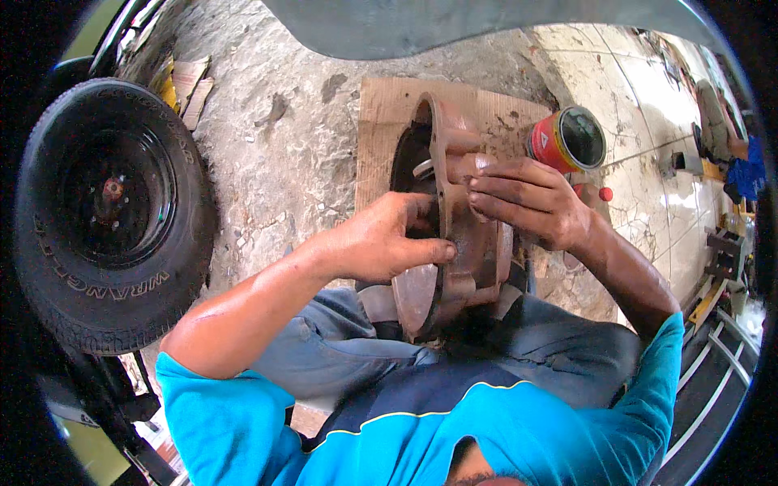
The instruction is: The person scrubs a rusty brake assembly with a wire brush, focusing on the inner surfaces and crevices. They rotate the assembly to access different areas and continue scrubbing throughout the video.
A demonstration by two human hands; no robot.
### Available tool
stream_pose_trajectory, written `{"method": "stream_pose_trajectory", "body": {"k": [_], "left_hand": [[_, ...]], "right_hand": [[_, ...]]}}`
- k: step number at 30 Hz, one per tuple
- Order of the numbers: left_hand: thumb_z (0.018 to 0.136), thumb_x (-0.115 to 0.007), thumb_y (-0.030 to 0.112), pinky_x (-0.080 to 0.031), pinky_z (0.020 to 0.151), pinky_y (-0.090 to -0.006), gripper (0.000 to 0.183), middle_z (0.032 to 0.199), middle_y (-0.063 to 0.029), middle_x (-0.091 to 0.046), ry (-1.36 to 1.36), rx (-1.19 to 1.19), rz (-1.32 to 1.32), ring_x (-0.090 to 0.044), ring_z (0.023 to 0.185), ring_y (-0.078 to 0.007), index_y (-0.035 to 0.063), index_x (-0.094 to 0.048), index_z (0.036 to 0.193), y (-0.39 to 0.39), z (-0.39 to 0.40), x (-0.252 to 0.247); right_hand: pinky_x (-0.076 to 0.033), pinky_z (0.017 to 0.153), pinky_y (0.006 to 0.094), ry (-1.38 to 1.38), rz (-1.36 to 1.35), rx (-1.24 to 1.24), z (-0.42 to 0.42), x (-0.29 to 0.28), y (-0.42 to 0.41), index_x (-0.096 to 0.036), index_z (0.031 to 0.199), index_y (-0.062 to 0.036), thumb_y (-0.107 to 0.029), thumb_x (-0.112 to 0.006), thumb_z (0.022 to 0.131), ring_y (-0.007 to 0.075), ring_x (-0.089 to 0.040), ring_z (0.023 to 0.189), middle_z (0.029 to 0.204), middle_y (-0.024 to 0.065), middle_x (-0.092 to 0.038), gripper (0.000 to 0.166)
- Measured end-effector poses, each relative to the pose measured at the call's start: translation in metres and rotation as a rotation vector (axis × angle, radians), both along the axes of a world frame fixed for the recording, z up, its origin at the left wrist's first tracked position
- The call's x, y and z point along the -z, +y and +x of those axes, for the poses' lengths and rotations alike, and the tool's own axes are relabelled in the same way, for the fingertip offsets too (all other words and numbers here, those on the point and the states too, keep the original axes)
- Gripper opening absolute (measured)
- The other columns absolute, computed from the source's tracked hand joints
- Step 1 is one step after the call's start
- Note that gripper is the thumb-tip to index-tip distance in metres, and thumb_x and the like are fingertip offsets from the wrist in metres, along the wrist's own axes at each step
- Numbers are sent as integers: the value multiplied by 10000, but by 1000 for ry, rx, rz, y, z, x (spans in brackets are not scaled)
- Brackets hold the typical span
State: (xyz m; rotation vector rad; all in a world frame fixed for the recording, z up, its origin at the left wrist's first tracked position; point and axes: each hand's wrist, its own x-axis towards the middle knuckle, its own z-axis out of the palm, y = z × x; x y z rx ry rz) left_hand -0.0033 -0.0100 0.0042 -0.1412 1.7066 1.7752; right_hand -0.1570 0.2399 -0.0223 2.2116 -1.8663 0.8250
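A brownish cast metal housing point(471, 243) stands on edge between my legs, its wide flange facing left. My left hand point(395, 237) grips the flange rim, fingers inside the dark opening and thumb on the outside. Above those fingers, a metal ring-like part point(423, 168) shows inside the opening. My right hand point(529, 200) is on the housing's outer right side, fingers close together and tips against a rounded boss. The right thumb is hidden. Beneath the housing lies a flat cardboard sheet point(383, 133), stained dark at its right part.
An open red and yellow can point(553, 146), dark inside, stands by the cardboard's right edge. Near it is a bottle with a red cap point(605, 194). A wheel with a tire point(115, 212) stands at left. Torn cardboard point(194, 91) lies beyond it. A grey panel point(425, 24) overhangs the far side.
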Motion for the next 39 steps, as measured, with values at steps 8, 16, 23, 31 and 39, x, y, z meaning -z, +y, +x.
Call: {"method": "stream_pose_trajectory", "body": {"k": [8,16,23,31,39], "left_hand": [[966,-763,137,-533,1000,-364,414,1205,-123,-738,57,-3,11,-652,1116,-161,-90,-631,1286,1,2,3],[971,-774,173,-521,1051,-377,490,1259,-131,-726,55,27,-12,-657,1155,-173,-79,-606,1356,1,4,5],[963,-783,208,-507,1070,-391,531,1280,-150,-721,15,56,50,-643,1199,-198,-84,-599,1366,-5,1,2],[964,-744,127,-498,1099,-387,522,1302,-178,-711,34,12,107,-642,1208,-199,-85,-572,1409,-3,0,5],[942,-785,160,-516,1072,-386,569,1289,-180,-723,8,15,138,-664,1183,-209,-82,-564,1407,-4,0,14]], "right_hand": [[-586,1015,459,-57,26,35,5,2,3,-723,1237,-35,-200,-663,788,338,-666,1219,1265,122,-702,482],[-583,1020,456,-153,84,82,12,-10,2,-737,1201,-21,-189,-683,780,346,-679,1206,1255,146,-717,457],[-584,980,460,-266,84,-14,11,-16,-22,-735,1224,-40,-106,-776,842,329,-697,1181,1259,108,-742,390],[-592,939,472,-576,115,81,11,-13,-31,-734,1195,-37,-34,-763,888,385,-729,1091,1175,173,-749,309],[-594,895,434,-552,139,94,10,-14,-35,-709,1210,-30,-21,-740,903,363,-738,1051,1122,157,-754,309]]}}
